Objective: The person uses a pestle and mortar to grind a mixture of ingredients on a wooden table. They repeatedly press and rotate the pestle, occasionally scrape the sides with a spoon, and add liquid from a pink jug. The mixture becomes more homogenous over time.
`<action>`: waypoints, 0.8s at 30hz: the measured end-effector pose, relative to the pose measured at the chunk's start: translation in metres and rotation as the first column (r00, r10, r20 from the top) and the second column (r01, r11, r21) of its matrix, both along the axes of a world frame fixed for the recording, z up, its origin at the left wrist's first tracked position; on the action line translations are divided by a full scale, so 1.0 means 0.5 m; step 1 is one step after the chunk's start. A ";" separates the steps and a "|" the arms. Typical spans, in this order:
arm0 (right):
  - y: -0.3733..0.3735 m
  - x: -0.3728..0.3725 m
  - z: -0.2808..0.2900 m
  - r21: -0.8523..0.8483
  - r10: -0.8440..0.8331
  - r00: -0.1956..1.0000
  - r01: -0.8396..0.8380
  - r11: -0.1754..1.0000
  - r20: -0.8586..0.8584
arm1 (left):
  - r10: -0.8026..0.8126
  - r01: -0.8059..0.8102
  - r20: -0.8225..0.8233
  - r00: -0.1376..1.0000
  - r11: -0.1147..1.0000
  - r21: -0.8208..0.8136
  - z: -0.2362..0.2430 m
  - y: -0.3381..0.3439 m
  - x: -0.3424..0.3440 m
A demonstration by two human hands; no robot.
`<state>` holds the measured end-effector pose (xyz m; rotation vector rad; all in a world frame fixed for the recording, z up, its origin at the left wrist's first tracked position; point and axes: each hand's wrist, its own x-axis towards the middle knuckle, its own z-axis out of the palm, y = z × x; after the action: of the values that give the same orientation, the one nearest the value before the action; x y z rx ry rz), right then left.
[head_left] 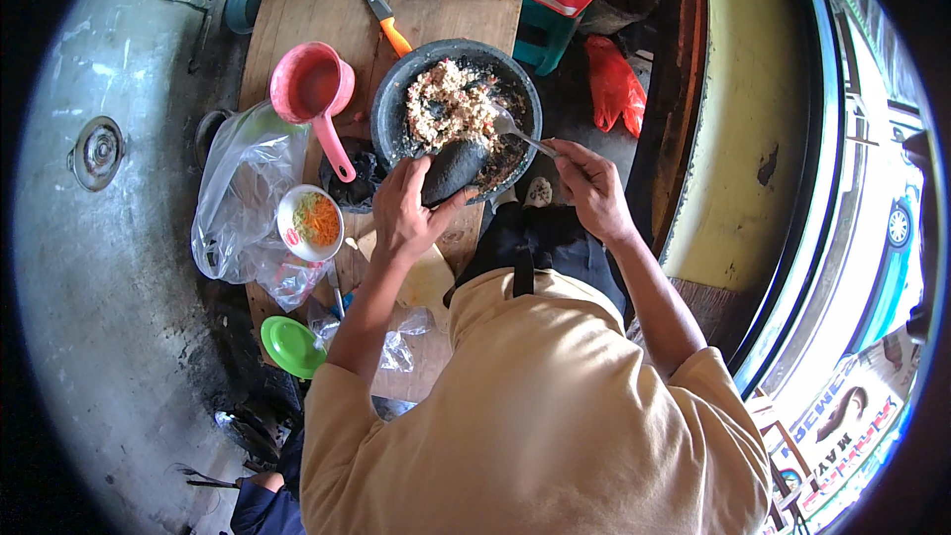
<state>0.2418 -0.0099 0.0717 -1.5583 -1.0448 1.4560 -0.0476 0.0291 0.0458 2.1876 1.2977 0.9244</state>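
A: Head view, entry one. Left hand?

B: Fingers curled, closed around the dark stone pestle. The pestle rests at the 6 o'clock rim of the black stone mortar, its rounded end lying in the bowl.

A: Right hand?

B: Closed narrowly on the handle of a metal spoon. The spoon's bowl reaches in from about 4 o'clock and touches the mound of coarse, pale ground food.

A: Position of that mound?

B: It sits in the upper-left half of the mortar, centre toward 11 o'clock. The lower right of the bowl is smeared dark.

A: Mortar location?

B: On the wooden table, near its right edge.

A: Surroundings, relative to the mortar?

B: At 12 o'clock, a knife with an orange handle. At 9 o'clock, a pink dipper, handle pointing down. At 8 o'clock, a small white bowl of orange and green shreds, lying against a clear plastic bag. At 7 o'clock, farther off, a green lid.
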 end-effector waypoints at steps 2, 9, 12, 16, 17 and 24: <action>0.005 0.010 -0.001 0.030 0.035 0.999 -0.035 0.999 -0.010 | -0.068 0.068 -0.004 0.998 0.996 0.050 0.002 0.014 -0.015; 0.038 0.031 -0.017 -0.016 0.110 0.986 -0.113 0.993 -0.127 | -0.219 0.227 -0.085 0.972 0.969 0.102 0.016 0.042 -0.042; 0.050 0.043 -0.027 -0.015 0.187 0.978 -0.189 0.982 -0.095 | -0.318 0.322 -0.049 0.947 0.937 0.134 0.022 0.059 -0.047; 0.061 0.052 -0.032 -0.035 0.270 0.959 -0.274 0.961 -0.081 | -0.411 0.404 -0.017 0.912 0.888 0.221 0.029 0.081 -0.054; 0.062 0.053 -0.031 -0.034 0.286 0.954 -0.290 0.956 -0.085 | -0.429 0.418 -0.008 0.903 0.876 0.241 0.031 0.087 -0.055; 0.059 0.058 -0.013 -0.062 0.339 0.929 -0.351 0.934 -0.149 | -0.485 0.444 0.105 0.868 0.853 0.274 0.051 0.102 -0.059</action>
<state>0.2707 0.0194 0.0654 -1.3565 -1.2327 1.8421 -0.0770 0.0799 0.0713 2.3854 0.5462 1.0766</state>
